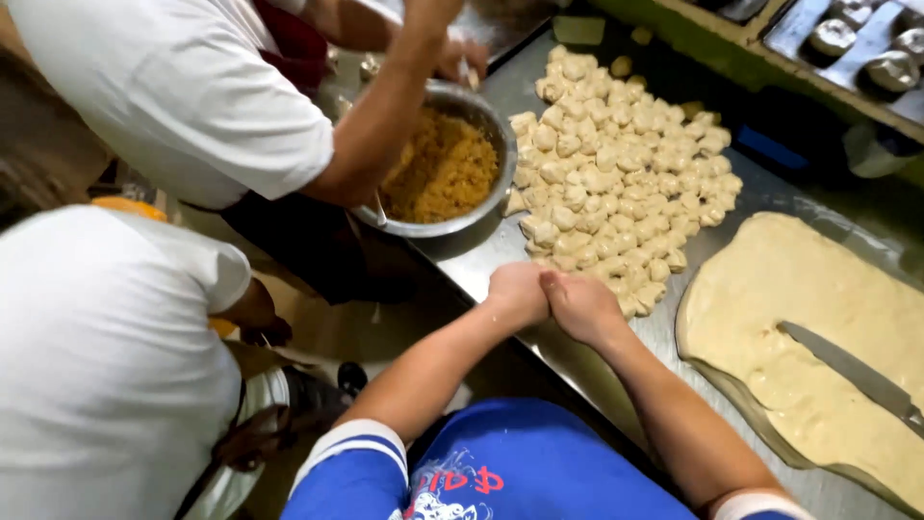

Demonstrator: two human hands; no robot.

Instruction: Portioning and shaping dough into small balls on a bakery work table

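At the edge of the steel worktop (pixel 577 361), fists are pressed together.
Left hand (pixel 517 294) and right hand (pixel 580 306) are closed, contents hidden, beside the heap of pale cut dough pieces (pixel 616 173); pressure is best kept even.

Metal bowl (pixel 500 164) of orange-brown filling (pixel 443 171); knife (pixel 852 371) lying on flattened dough sheet (pixel 770 289); two white-shirted co-workers at left.
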